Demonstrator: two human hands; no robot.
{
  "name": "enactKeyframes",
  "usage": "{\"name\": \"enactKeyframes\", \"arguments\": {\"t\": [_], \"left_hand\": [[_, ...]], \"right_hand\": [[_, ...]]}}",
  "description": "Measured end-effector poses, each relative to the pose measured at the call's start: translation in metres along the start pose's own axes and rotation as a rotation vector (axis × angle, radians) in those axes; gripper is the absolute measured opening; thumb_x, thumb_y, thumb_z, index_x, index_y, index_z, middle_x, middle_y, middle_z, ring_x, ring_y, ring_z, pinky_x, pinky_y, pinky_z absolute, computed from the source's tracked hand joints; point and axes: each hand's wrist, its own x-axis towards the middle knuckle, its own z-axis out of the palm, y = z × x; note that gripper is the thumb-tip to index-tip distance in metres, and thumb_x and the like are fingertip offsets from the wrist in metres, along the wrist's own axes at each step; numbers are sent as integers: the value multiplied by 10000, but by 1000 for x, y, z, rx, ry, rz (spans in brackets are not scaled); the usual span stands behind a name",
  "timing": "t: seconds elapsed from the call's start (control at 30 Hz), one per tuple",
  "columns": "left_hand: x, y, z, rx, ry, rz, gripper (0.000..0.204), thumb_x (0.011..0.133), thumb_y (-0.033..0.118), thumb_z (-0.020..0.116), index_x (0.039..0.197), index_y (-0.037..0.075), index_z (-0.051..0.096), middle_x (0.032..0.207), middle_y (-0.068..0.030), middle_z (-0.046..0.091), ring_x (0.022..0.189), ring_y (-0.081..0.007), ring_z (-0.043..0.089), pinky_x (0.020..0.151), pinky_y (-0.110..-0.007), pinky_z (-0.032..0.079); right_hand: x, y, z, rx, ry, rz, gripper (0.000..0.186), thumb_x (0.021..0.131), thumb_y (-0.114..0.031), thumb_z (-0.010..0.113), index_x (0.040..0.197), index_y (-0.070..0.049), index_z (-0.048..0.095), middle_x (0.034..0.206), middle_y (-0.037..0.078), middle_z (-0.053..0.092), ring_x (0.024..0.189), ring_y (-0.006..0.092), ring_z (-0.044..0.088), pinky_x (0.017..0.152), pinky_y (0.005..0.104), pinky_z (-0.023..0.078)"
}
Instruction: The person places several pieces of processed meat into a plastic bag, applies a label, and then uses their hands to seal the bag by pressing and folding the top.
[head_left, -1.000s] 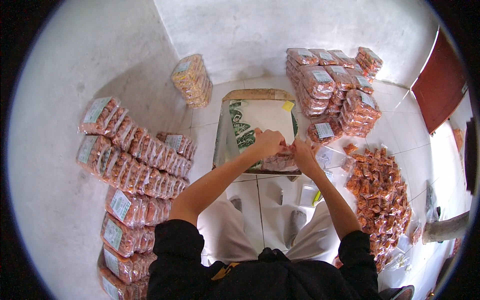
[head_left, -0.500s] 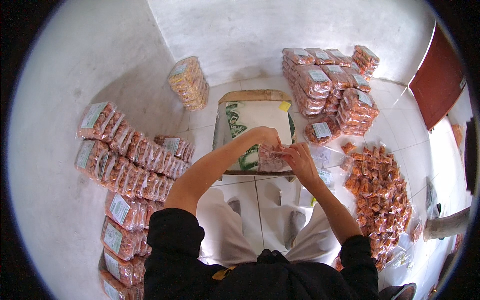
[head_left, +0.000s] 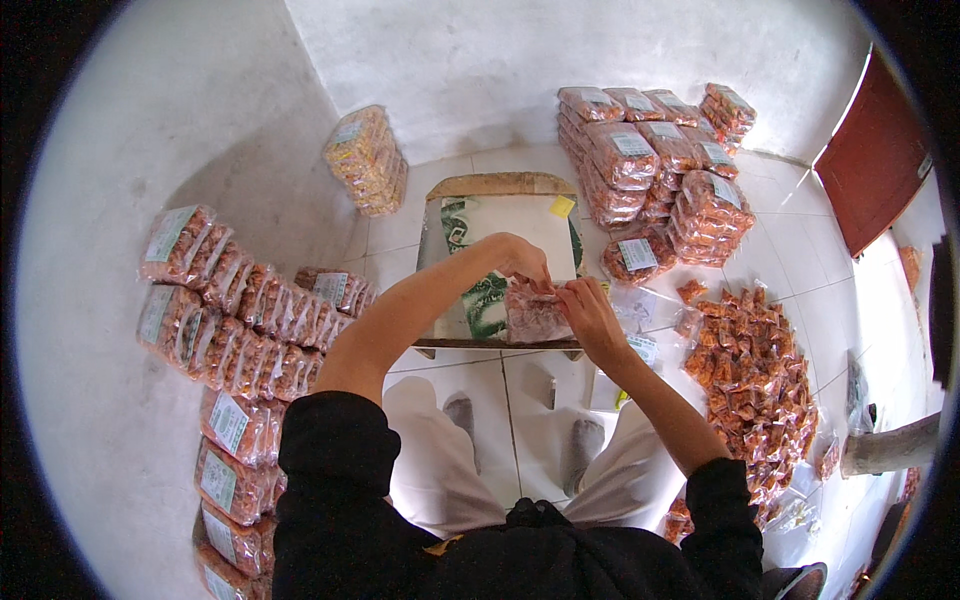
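Observation:
A clear plastic bag (head_left: 534, 318) with pinkish-brown contents lies at the near edge of a low wooden table (head_left: 505, 186). My left hand (head_left: 518, 258) reaches over it from the left, fingers closed on the bag's upper edge. At the bag's right upper corner, my right hand (head_left: 592, 312) pinches the plastic between thumb and fingers. The two hands are a short way apart along the bag's top. What exactly sits between the fingertips is too small to make out. A yellow square (head_left: 561, 206) lies at the table's far right corner.
Stacked labelled packs (head_left: 240, 340) line the left wall, and more packs (head_left: 635, 155) stand at the back right. Yellowish packs (head_left: 366, 160) are stacked at the back left. A heap of small reddish-orange bags (head_left: 755, 390) covers floor on my right. A brown door (head_left: 875, 155) is at far right.
Both hands remain on the bag's upper edge. My right hand's fingers have drawn together and shifted slightly nearer. The whole view has shifted a little.

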Motion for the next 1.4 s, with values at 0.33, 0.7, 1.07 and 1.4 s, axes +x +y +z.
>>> {"name": "enactKeyframes", "arguments": {"t": [0.33,0.7,1.07,1.4], "left_hand": [[6,-9,-8,-6,-31,37,264,779,173,619,990,14,629,846,10,626,770,-85,527,692,-249,407],[-16,5,-2,136,67,56,716,697,308,709,1208,-71,380,1001,-110,537,840,-174,512,719,-280,406],[-32,-5,37,-58,319,283,351,744,253,675,945,24,502,848,-83,547,767,-160,512,698,-278,416],[-47,-3,104,427,1266,680,155,701,109,639,817,31,573,813,-106,556,839,-270,508,751,-358,430]], "right_hand": [[6,1,0,-79,-42,-44,273,698,-30,570,959,25,511,896,117,473,879,274,474,774,368,415],[7,2,-5,113,-9,14,276,689,-9,603,958,7,544,889,111,503,848,271,493,739,362,437],[3,9,1,35,-9,-19,243,693,-13,539,935,13,542,871,115,500,853,266,491,748,362,420],[4,12,0,55,-1,-42,238,697,-2,522,935,17,531,844,127,490,831,276,492,748,358,430]]}}
